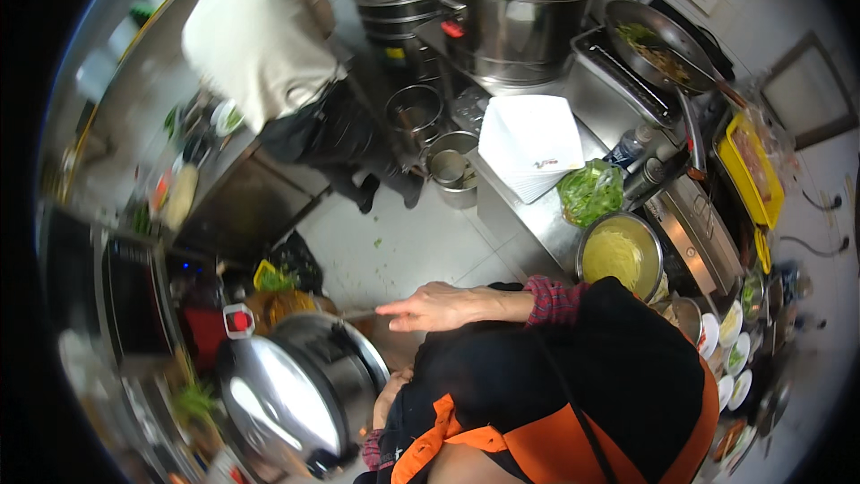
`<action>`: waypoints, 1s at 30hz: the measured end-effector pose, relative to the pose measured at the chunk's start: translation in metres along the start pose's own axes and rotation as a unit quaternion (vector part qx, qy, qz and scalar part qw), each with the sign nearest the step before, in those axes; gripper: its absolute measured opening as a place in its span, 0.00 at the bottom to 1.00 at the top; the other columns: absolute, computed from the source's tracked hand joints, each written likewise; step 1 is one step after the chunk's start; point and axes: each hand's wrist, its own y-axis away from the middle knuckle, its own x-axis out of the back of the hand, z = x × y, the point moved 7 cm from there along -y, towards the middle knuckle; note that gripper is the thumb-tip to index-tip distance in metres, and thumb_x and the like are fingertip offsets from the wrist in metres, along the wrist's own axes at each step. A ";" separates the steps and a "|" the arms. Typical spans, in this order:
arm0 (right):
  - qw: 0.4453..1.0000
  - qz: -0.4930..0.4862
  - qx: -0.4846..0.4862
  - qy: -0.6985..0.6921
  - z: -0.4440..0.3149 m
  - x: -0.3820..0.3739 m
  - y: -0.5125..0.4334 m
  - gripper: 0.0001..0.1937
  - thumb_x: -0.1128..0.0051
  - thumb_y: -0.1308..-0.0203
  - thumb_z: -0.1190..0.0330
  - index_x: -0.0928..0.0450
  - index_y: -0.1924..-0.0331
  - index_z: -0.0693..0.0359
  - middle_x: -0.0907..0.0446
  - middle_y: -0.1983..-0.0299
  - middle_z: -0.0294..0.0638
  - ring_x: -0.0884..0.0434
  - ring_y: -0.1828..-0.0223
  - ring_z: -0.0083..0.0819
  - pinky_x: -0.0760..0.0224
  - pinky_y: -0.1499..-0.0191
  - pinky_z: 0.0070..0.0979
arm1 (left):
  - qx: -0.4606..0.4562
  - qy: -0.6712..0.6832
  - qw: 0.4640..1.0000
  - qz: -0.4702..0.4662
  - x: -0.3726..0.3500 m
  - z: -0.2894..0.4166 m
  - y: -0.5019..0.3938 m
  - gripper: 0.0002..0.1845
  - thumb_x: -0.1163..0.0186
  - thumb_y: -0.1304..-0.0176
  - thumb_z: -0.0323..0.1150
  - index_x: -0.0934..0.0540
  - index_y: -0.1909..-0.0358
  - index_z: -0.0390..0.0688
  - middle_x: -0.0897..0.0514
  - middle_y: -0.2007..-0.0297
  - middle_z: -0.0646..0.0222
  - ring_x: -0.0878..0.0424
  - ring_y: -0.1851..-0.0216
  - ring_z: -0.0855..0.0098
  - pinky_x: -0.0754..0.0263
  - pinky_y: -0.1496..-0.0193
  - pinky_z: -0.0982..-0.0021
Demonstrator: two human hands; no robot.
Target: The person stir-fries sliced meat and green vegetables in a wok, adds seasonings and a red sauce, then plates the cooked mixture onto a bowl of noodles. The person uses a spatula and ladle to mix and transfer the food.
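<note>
My right hand (pixel 433 309) reaches leftward across the front of my black apron (pixel 537 376), index finger extended and nothing visible in its grasp. Its rolled sleeve is plaid. Lower down, my left hand (pixel 395 382) is close to the apron's left edge, its fingers partly hidden, so what they touch is unclear. Left of both hands is a large cylindrical steel cooker (pixel 282 396) with a shiny domed lid and a red knob (pixel 238 321). The right fingertips point towards the cooker's upper rim and appear apart from it.
A person (pixel 269 47) stands at the far-left counter. On the right-hand steel counter are stacked white trays (pixel 531 141), bagged green vegetables (pixel 591 193), a bowl of yellow noodle-like strands (pixel 611 259) and a frying pan (pixel 658 47). Pots (pixel 457 165) stand beyond the floor (pixel 376 249).
</note>
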 end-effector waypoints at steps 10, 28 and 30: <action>0.931 0.297 -0.111 -0.181 0.107 0.129 0.042 0.23 0.54 0.27 0.57 0.31 0.32 0.54 0.23 0.66 0.41 0.24 0.71 0.23 0.29 0.65 0.23 | -0.222 -0.113 0.960 0.130 0.241 0.181 -0.089 0.30 0.43 0.40 0.42 0.28 0.35 0.45 0.16 0.54 0.47 0.19 0.51 0.47 0.25 0.47 0.53; 0.846 0.311 -0.373 -0.221 0.202 0.109 -0.074 0.23 0.50 0.30 0.54 0.27 0.36 0.55 0.14 0.62 0.45 0.15 0.61 0.34 0.24 0.56 0.30 | -0.336 -0.172 0.924 -0.064 0.346 0.280 -0.233 0.27 0.44 0.35 0.41 0.29 0.36 0.42 0.19 0.49 0.48 0.21 0.48 0.47 0.27 0.44 0.53; 0.850 0.236 -0.434 -0.181 0.221 0.090 -0.073 0.25 0.52 0.31 0.49 0.26 0.36 0.51 0.14 0.61 0.46 0.15 0.59 0.38 0.24 0.56 0.34 | -0.248 -0.242 0.924 -0.163 0.325 0.244 -0.257 0.26 0.47 0.33 0.44 0.29 0.35 0.44 0.20 0.47 0.51 0.21 0.47 0.48 0.28 0.42 0.54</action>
